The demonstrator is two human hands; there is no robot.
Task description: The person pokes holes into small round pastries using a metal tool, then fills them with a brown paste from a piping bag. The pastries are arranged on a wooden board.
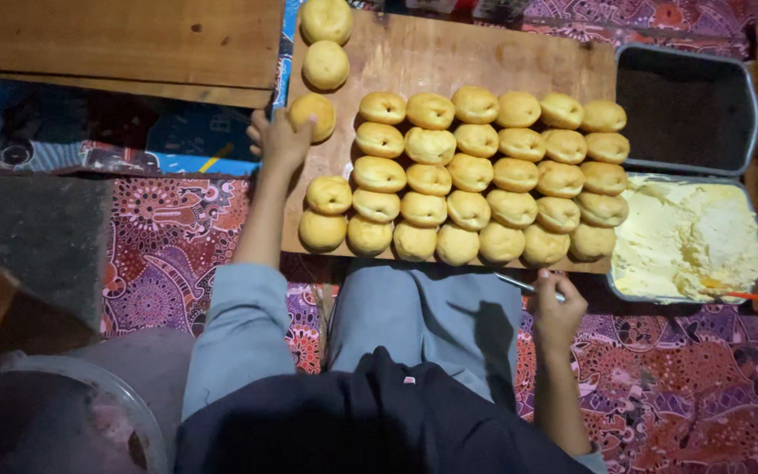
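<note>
Crosswise, thin knife (528,287) tip leftward

Bare board strip (449,57) above packed buns (484,175); trays (752,114) blocking right.

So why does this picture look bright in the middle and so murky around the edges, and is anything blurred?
Head view: light falls mainly on the wooden board and the buns, which look sharp. The corners sink into dark, hiding detail in the dark tray and the lower left. The right hand casts a hard shadow on the person's lap. The left hand looks slightly soft. No strong glare.
</note>
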